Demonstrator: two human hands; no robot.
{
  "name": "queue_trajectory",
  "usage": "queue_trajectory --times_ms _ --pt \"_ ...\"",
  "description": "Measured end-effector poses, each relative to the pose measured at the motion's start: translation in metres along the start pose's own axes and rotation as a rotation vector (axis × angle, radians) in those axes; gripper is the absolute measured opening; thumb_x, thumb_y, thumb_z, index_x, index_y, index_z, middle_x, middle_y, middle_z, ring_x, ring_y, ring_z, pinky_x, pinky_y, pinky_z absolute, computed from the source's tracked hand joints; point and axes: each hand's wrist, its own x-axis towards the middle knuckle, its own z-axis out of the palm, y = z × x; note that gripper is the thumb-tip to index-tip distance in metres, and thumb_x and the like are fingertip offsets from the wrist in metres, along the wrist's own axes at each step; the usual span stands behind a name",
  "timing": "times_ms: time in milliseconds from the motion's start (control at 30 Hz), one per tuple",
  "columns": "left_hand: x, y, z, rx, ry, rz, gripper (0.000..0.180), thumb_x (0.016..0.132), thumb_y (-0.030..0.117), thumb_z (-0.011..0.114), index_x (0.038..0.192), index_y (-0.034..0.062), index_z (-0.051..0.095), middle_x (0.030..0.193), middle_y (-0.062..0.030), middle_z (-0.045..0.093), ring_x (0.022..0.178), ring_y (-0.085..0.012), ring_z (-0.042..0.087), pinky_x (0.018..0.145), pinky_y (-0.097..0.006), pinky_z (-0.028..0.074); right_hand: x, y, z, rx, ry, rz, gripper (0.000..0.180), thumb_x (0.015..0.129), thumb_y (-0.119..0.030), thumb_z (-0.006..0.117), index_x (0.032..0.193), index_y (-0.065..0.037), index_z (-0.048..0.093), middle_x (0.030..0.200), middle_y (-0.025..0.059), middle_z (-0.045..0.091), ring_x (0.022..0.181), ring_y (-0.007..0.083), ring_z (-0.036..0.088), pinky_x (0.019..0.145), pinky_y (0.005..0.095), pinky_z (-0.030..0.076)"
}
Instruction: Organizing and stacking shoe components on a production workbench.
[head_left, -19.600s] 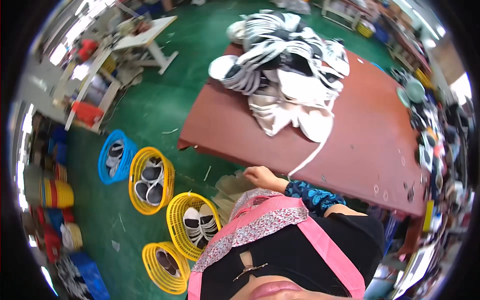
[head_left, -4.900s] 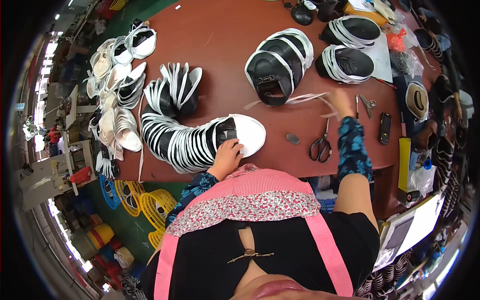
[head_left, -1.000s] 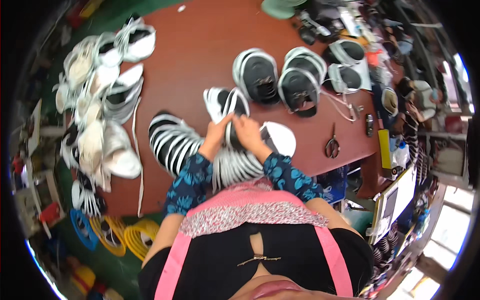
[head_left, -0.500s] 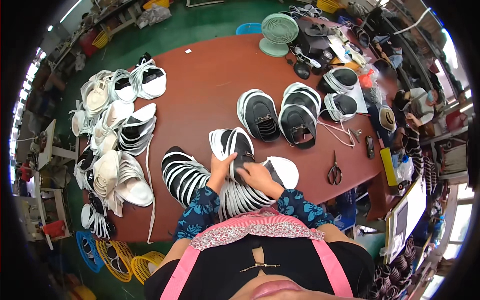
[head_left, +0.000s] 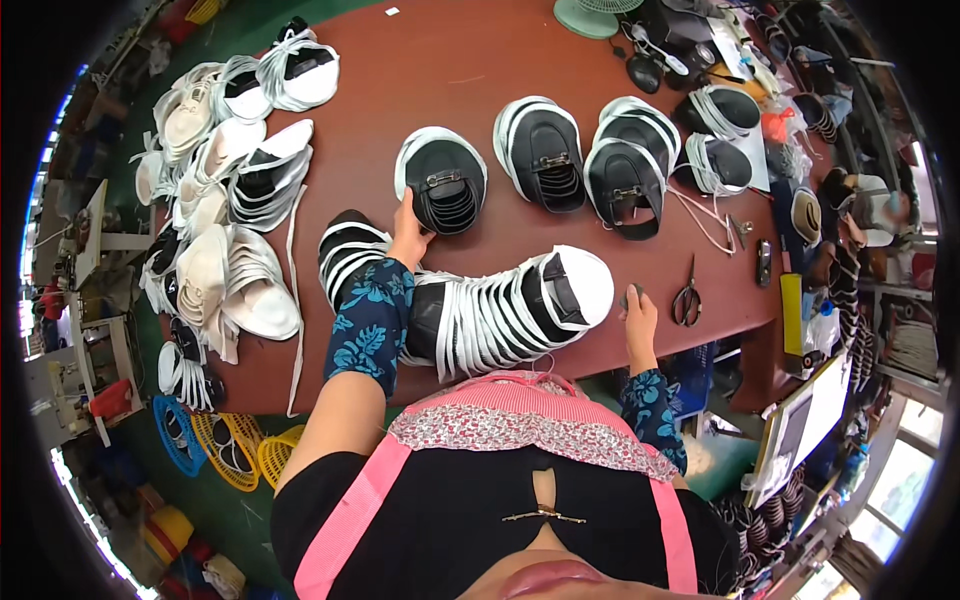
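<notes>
On the table, my left hand (head_left: 408,236) grips the near left edge of a nested stack of black shoe uppers (head_left: 447,180) with white edging and a metal bit. My right hand (head_left: 640,318) is closed by the table's front edge, a small dark bit at its fingertips, too small to name. Between my arms a long row of nested black-and-white uppers (head_left: 510,310) lies on its side, a white toe at its right end. Left of it, partly behind my left sleeve, lies another striped row of uppers (head_left: 350,255).
Two more black upper stacks (head_left: 540,150) stand right of mine, with smaller bundles beyond. White and beige uppers (head_left: 240,200) pile up at the left. Scissors (head_left: 687,295) and a black tool (head_left: 764,262) lie at the right. Baskets (head_left: 222,450) stand below the left edge.
The black stack both hands held has moved forward, standing on the table under my left hand. My right hand has left it and moved right. The view has tilted nearer.
</notes>
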Motion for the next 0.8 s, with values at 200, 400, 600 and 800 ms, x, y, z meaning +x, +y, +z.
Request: queue_trajectory --times_ms 200,400,600,800 --pt "0.016 -0.022 0.055 0.783 0.455 0.250 0.123 0.095 0.073 0.078 0.181 0.0109 0.017 0.181 -0.0307 0.025 0.166 -0.0487 0.027 0.131 -0.057 0.035 0.006 0.067 -0.022 0.049 0.070 0.196 0.038 0.112 -0.035 0.071 0.093 -0.002 0.069 0.077 0.0020 0.062 0.063 0.0105 0.058 0.057 0.0295 0.047" --pt "0.014 0.054 0.063 0.927 0.088 0.085 0.094 0.100 0.061 0.079 0.168 0.0053 0.047 0.163 -0.0193 0.058 0.146 -0.0317 0.058 0.121 -0.048 0.047 0.047 0.107 -0.038 -0.127 0.040 0.198 0.039 0.109 -0.040 0.074 0.102 -0.002 0.071 0.084 0.0075 0.068 0.070 0.0186 0.068 0.064 0.0335 0.056" --pt "-0.110 0.037 -0.026 1.198 0.210 0.630 0.034 0.106 0.031 0.079 0.124 0.0020 0.079 0.103 -0.0045 0.080 0.091 -0.0130 0.072 0.082 -0.028 0.057 0.072 0.052 -0.004 -0.571 0.212 -0.529 0.038 0.105 -0.039 0.076 0.110 -0.001 0.074 0.107 0.0183 0.078 0.097 0.0413 0.074 0.089 0.0472 0.059" --pt "-0.252 -0.094 -0.003 1.339 0.523 0.549 0.052 0.105 0.047 0.078 0.115 -0.0042 0.078 0.105 -0.0134 0.082 0.097 -0.0219 0.076 0.090 -0.035 0.058 -0.009 0.001 0.115 -0.267 -0.965 0.149 0.073 0.104 -0.068 0.069 0.114 0.004 0.080 0.102 0.0215 0.079 0.095 0.0322 0.075 0.089 0.0434 0.058"
